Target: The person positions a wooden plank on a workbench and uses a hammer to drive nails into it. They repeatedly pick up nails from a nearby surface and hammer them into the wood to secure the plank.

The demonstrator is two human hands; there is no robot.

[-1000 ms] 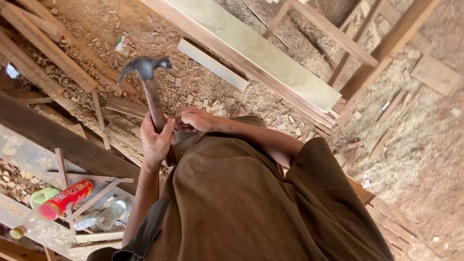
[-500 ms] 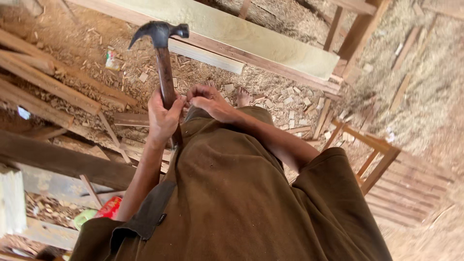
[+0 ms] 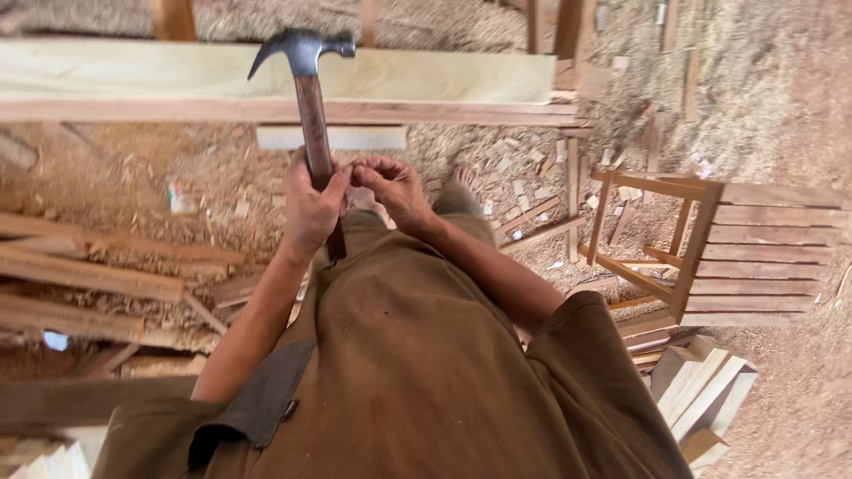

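While the brown garment [image 3: 417, 372] fills the near view, the left hand [image 3: 309, 211] is wrapped around the hammer [image 3: 311, 115], gripping its reddish-brown wooden handle low down, with the dark steel claw head upright well above the fist. The right hand [image 3: 395, 191] touches the left at the handle, fingertips pinched together; whether something small sits between them is too fine to tell. Judging by its build, the hammer is top-heavy and stiff, the smooth handle apt to slip in a loose hold, so a low, firm grasp suits it. Beyond the hands lies a floor [image 3: 124, 177] strewn with wood shavings, loose planks [image 3: 89, 275] to one side, a slatted wooden frame [image 3: 710, 248] to the other, and a long pale board [image 3: 266, 75] farthest off.
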